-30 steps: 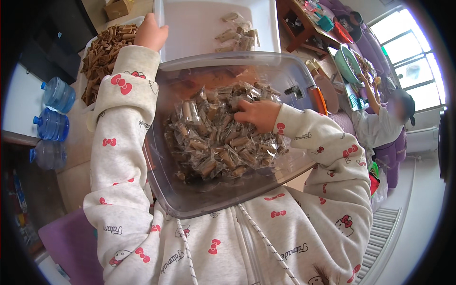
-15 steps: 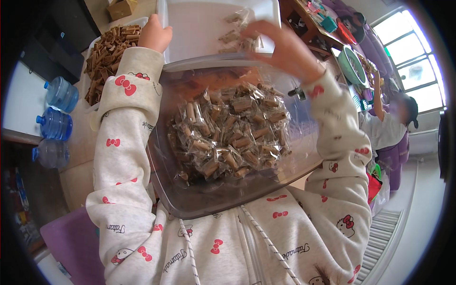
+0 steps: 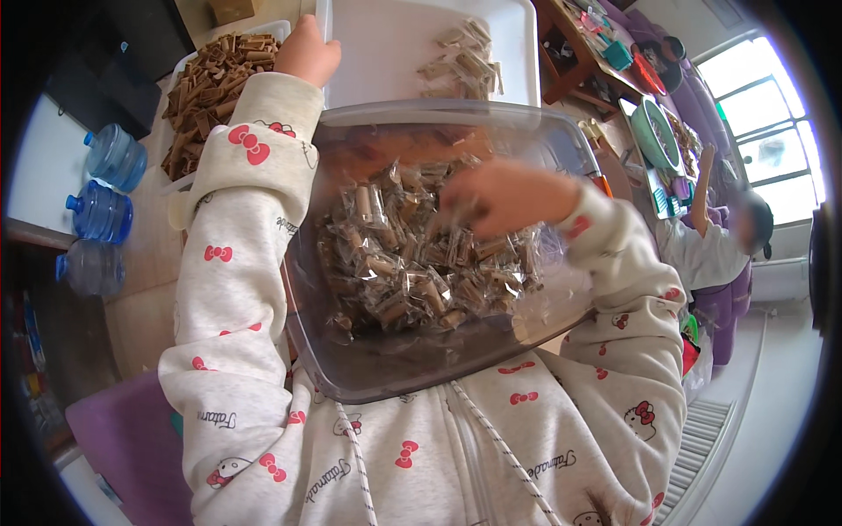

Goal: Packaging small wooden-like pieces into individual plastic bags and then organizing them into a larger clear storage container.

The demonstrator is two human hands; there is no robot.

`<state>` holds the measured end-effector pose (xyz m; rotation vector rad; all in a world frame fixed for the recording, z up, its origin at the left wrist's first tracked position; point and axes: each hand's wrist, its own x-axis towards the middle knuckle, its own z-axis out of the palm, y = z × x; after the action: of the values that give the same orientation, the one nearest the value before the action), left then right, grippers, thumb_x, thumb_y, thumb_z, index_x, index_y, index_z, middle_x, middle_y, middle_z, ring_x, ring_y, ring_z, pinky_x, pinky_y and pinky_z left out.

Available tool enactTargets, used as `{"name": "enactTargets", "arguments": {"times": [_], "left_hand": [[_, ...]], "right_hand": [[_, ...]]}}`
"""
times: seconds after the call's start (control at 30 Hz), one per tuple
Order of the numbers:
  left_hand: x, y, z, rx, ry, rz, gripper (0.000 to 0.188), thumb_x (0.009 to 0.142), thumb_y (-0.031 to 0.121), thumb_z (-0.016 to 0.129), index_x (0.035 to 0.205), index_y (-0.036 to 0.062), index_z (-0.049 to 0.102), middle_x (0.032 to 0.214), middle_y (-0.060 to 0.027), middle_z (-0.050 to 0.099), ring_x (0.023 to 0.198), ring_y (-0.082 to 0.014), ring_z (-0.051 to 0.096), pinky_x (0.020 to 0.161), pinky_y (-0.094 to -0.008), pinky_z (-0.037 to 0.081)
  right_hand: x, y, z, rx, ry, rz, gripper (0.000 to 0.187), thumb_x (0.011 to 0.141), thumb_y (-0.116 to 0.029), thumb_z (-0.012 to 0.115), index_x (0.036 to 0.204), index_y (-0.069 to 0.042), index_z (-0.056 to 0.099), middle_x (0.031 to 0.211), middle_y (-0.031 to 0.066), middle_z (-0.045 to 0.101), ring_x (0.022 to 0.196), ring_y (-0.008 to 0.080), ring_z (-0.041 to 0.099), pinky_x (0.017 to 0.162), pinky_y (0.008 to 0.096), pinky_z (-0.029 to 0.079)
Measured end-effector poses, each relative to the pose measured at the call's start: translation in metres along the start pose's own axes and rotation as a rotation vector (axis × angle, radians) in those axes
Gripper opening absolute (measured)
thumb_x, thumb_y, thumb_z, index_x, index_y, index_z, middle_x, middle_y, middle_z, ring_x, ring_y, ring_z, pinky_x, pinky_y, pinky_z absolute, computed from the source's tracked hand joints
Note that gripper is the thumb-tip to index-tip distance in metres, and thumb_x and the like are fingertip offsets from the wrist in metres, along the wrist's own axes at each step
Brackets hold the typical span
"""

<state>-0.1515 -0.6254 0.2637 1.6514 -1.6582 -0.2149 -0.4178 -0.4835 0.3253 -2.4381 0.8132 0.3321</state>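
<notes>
My left hand (image 3: 307, 54) is closed at the left rim of a white plastic tray (image 3: 377, 53), its thumb lying against the edge. Inside that tray, at the right, lies a small pile of clear-wrapped brown pieces (image 3: 465, 63). Nearer to me, a grey see-through bin (image 3: 351, 373) holds a heap of short brown stick-like pieces, each in clear film (image 3: 395, 276). My right hand (image 3: 509, 200) is over the upper right of this heap, fingers pointing down into it. Motion smears those fingers, and I cannot make out anything between them.
Left of the tray stands a white container full of unwrapped brown pieces (image 3: 215, 83). Blue water jugs (image 3: 103, 210) line the far left. At the right, a person (image 3: 724, 237) sits by a table with a green basin (image 3: 658, 131). A cardboard box (image 3: 232, 9) is at the back.
My right hand has come down from the wrapped pile in the white tray to the heap in the grey bin. My left hand stays at the tray's rim. The view has shifted slightly.
</notes>
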Motion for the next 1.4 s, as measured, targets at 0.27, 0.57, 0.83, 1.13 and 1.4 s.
{"name": "enactTargets", "arguments": {"times": [0.27, 0.57, 0.83, 1.13, 1.4], "left_hand": [[-0.003, 0.003, -0.002, -0.032, -0.015, 0.012, 0.036, 0.079, 0.019, 0.058, 0.104, -0.0041, 0.048, 0.1, -0.0263, 0.061, 0.095, -0.0399, 0.06, 0.083, -0.0452, 0.047], [-0.005, 0.012, -0.006, -0.035, -0.019, -0.043, 0.045, 0.079, 0.023, 0.062, 0.11, -0.0053, 0.048, 0.103, -0.0267, 0.059, 0.098, -0.0405, 0.058, 0.084, -0.0437, 0.045], [-0.007, 0.01, -0.003, -0.02, 0.01, -0.022, 0.034, 0.079, 0.019, 0.059, 0.102, -0.0027, 0.049, 0.101, -0.0245, 0.061, 0.095, -0.038, 0.06, 0.083, -0.0438, 0.048], [-0.005, 0.013, -0.003, -0.049, -0.046, -0.031, 0.032, 0.079, 0.018, 0.057, 0.102, -0.0021, 0.047, 0.098, -0.0249, 0.061, 0.095, -0.0392, 0.06, 0.083, -0.0453, 0.047], [-0.008, 0.014, -0.004, -0.091, -0.003, -0.058, 0.042, 0.077, 0.021, 0.063, 0.106, -0.0063, 0.048, 0.1, -0.0275, 0.06, 0.096, -0.0406, 0.058, 0.083, -0.0433, 0.045]], "right_hand": [[0.012, 0.022, -0.069, -0.746, 1.001, -0.017, 0.034, 0.078, -0.018, 0.067, 0.108, -0.006, 0.057, 0.105, 0.0079, 0.059, 0.097, 0.0255, 0.056, 0.086, 0.0341, 0.045], [0.073, 0.011, 0.099, -0.597, 0.244, -0.211, 0.046, 0.065, -0.023, 0.071, 0.104, -0.005, 0.054, 0.095, 0.0093, 0.054, 0.08, 0.0294, 0.059, 0.078, 0.039, 0.046], [0.051, -0.006, 0.059, 0.001, 0.058, 0.058, 0.028, 0.074, -0.017, 0.058, 0.1, -0.012, 0.064, 0.084, 0.0167, 0.066, 0.076, 0.0322, 0.063, 0.069, 0.0422, 0.051], [0.023, 0.039, -0.094, -0.029, 1.075, 0.189, 0.025, 0.079, -0.01, 0.056, 0.103, -0.006, 0.064, 0.071, 0.0016, 0.058, 0.066, 0.0081, 0.058, 0.063, 0.0259, 0.048], [0.08, -0.03, 0.035, -0.272, 0.626, -0.114, 0.033, 0.072, -0.032, 0.067, 0.096, -0.01, 0.058, 0.082, 0.0099, 0.058, 0.074, 0.0265, 0.062, 0.064, 0.0385, 0.051]]}}
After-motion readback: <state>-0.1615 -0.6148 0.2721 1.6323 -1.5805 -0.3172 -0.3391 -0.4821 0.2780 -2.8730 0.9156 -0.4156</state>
